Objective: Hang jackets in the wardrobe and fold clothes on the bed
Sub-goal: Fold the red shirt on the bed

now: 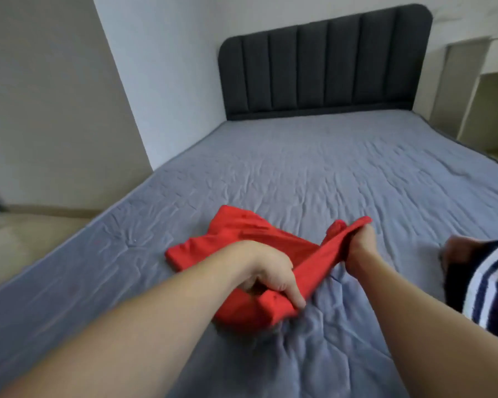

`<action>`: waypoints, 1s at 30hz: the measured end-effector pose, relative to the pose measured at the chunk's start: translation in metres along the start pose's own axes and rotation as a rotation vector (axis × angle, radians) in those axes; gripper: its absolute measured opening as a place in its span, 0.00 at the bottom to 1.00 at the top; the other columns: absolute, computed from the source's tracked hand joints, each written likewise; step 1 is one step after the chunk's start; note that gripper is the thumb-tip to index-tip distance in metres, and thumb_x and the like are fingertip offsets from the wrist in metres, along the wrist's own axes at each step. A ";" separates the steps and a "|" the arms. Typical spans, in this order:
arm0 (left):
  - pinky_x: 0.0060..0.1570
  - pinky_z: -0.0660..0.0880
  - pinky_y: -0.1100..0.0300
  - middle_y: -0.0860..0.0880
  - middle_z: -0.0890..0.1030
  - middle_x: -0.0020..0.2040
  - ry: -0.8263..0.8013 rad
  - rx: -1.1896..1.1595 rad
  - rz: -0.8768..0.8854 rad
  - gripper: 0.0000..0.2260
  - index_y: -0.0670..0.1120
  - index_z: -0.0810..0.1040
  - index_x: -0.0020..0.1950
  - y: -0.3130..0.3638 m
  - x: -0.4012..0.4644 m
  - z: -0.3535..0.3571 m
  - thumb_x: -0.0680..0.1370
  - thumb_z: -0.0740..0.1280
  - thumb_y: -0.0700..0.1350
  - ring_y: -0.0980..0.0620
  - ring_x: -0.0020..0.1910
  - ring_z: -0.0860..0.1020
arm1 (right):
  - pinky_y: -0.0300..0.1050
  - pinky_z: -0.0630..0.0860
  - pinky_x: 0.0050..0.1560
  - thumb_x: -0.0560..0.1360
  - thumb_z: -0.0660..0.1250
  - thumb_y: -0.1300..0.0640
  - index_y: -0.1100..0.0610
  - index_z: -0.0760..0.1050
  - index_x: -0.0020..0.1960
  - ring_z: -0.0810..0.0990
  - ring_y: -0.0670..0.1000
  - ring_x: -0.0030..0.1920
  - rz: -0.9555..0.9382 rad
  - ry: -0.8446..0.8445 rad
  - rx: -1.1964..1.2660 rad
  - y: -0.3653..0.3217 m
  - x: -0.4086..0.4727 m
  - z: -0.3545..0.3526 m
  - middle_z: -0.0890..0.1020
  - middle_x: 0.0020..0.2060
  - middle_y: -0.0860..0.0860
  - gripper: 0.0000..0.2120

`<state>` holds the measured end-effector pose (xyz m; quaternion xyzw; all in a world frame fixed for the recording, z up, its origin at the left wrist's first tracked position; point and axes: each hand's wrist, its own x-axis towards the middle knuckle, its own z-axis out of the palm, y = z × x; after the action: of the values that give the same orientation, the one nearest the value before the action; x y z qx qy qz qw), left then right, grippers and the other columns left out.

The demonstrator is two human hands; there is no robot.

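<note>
A red garment (pixel 230 237) lies partly spread on the grey-blue bed sheet (pixel 314 168) near the bed's foot. My left hand (pixel 270 275) grips its near corner, bunched against the sheet. My right hand (pixel 361 242) grips another edge further right and holds it raised, so a red band of cloth stretches taut between my two hands. The garment's far part lies flat to the left.
A navy garment with white stripes (pixel 489 285) lies at the right edge of the bed. The dark padded headboard (pixel 322 67) stands at the far end. A beige wall (pixel 55 96) runs along the left, a pale shelf unit (pixel 477 90) on the right.
</note>
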<state>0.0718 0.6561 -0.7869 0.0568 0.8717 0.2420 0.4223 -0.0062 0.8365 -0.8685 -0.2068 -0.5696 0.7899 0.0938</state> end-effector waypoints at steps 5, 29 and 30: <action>0.27 0.76 0.62 0.45 0.76 0.39 -0.173 0.102 -0.042 0.08 0.44 0.75 0.55 0.000 0.029 0.037 0.78 0.68 0.36 0.50 0.33 0.74 | 0.31 0.65 0.24 0.82 0.51 0.47 0.56 0.62 0.33 0.71 0.47 0.20 -0.045 -0.015 -0.143 0.031 0.006 -0.018 0.70 0.21 0.50 0.21; 0.57 0.72 0.51 0.39 0.79 0.60 0.921 0.077 -0.163 0.24 0.41 0.77 0.55 -0.276 0.163 -0.149 0.82 0.55 0.61 0.40 0.60 0.76 | 0.55 0.70 0.52 0.81 0.52 0.56 0.63 0.70 0.51 0.76 0.65 0.57 -0.558 -0.078 -1.272 0.110 0.137 0.228 0.77 0.55 0.65 0.12; 0.57 0.72 0.50 0.39 0.79 0.60 0.963 0.128 -0.163 0.24 0.42 0.76 0.55 -0.280 0.169 -0.144 0.82 0.53 0.61 0.39 0.60 0.76 | 0.56 0.71 0.55 0.82 0.52 0.53 0.64 0.70 0.53 0.76 0.66 0.58 -0.536 -0.059 -1.306 0.118 0.139 0.227 0.77 0.55 0.66 0.16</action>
<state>-0.1163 0.4079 -0.9622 -0.1042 0.9826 0.1529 -0.0156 -0.2186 0.6550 -0.9501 -0.0518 -0.9607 0.2417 0.1265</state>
